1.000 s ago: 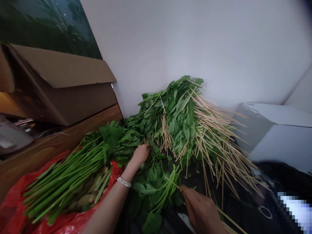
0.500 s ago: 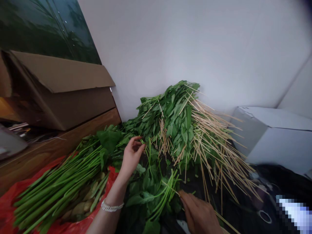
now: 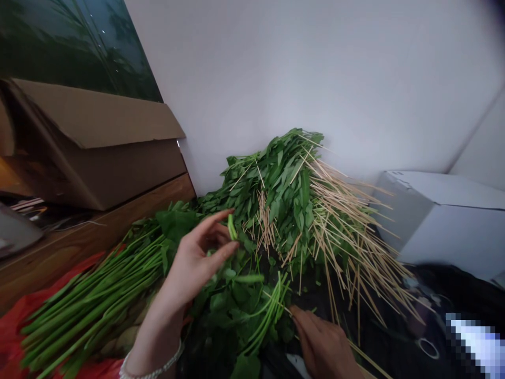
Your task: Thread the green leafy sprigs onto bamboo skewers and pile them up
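My left hand [image 3: 201, 258] is raised over the greens, thumb and forefinger closed around a short green stem [image 3: 232, 227]. A beaded bracelet sits at that wrist. Low on the right, my right hand [image 3: 323, 339] grips a thin wooden skewer [image 3: 369, 360], whose tail sticks out behind the hand. The skewer's front end runs through or across a bunch of leafy green stems [image 3: 272, 310]; which of the two I cannot tell. More loose leaves [image 3: 221, 302] lie below my left hand, and a blurred green stem [image 3: 249, 278] shows beside it.
Skewered greens [image 3: 284, 179] are heaped against the white wall, their wooden sticks [image 3: 355, 226] fanning right. Long-stemmed greens [image 3: 98, 300] lie on a red plastic bag [image 3: 19, 321] at left. A cardboard box [image 3: 118, 168] stands behind it; a white box [image 3: 453, 226] stands right.
My left hand has come nearer and lower-left, lifting away from the heap with the green stem in its fingers. My right hand and the skewer have hardly moved.
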`<state>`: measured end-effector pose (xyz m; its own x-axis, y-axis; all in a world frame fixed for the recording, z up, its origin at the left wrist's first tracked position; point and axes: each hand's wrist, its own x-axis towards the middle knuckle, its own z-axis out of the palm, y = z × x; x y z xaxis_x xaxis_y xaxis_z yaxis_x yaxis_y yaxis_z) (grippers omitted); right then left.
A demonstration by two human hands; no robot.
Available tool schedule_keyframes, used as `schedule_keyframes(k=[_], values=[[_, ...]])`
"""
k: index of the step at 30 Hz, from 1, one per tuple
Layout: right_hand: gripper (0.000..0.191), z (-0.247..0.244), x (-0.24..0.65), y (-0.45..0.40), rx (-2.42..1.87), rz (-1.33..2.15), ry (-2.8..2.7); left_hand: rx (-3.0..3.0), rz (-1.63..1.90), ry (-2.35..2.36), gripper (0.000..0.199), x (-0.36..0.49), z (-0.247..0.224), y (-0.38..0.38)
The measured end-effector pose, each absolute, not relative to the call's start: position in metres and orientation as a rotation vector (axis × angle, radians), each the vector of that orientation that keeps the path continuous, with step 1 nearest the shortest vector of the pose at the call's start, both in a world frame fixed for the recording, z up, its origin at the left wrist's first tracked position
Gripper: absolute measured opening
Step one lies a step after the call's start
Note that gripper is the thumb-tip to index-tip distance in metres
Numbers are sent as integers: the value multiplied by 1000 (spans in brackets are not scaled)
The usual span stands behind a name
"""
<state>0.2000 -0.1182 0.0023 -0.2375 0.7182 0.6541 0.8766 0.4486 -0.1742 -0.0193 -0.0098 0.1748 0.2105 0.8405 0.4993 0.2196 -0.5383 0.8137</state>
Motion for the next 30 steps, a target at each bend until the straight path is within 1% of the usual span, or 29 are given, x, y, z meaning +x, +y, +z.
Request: schedule_keyframes(k=[1, 3, 7, 10, 13, 17, 22, 25, 30], values=[[33, 2, 200, -118, -1329, -301, -2018, 1848, 1188, 947, 59, -18, 169, -7], [33, 2, 200, -118, -1316, -308, -2006, 1751, 1001, 924, 55, -14, 150, 2], [34, 4, 200, -118, -1318, -298, -2002, 1496, 896, 919, 48, -6, 100, 15], [34, 6, 201, -118, -1307, -290, -2002, 1208, 883, 902, 46, -3, 74, 15], [33, 7, 200, -119, -1306, -262, -1992, 933, 901, 865, 42, -6, 69, 15], [32, 6, 200, -118, -1302, -230, -1992, 777, 987, 785, 36, -13, 79, 20], [29, 5, 200, -118, -1261, -223, -1971, 793, 1031, 839, 32, -12, 79, 18], [30, 3, 201, -119, -1277, -196, -1974, 853, 964, 896, 29, -5, 71, 10], [31, 3, 201, -120, -1326, -150, -1947, 970, 812, 912, 32, 8, 60, -4]])
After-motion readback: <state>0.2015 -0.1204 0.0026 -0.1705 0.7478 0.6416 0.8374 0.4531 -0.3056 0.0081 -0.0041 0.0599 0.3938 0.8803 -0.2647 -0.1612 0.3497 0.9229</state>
